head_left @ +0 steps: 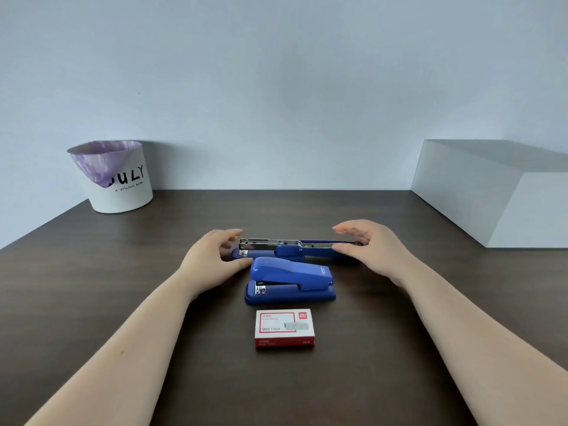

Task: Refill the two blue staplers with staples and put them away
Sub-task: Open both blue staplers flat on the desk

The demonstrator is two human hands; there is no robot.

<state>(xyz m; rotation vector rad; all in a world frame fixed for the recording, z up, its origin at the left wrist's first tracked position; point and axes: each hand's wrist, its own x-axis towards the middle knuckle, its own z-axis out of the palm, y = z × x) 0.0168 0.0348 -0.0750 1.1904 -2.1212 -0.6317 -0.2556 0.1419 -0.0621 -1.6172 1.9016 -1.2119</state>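
Note:
Two blue staplers lie mid-table. The far stapler (pixel 289 251) is swung open flat, its metal staple channel bare on the left and its lid stretched out to the right. The near stapler (pixel 292 273) is closed and sits just in front of it. A red and white staple box (pixel 285 328), closed, lies nearest to me. My left hand (pixel 212 261) cups the far stapler's left end, thumb by the base, fingers spread above the channel. My right hand (pixel 373 249) cups the lid's right end, with the thumb against it and the fingers lifted above.
A white bin (pixel 123 192) with a purple liner stands at the back left by the wall. A large white box (pixel 491 195) fills the back right. The dark wooden table (pixel 123 287) ends at the wall behind.

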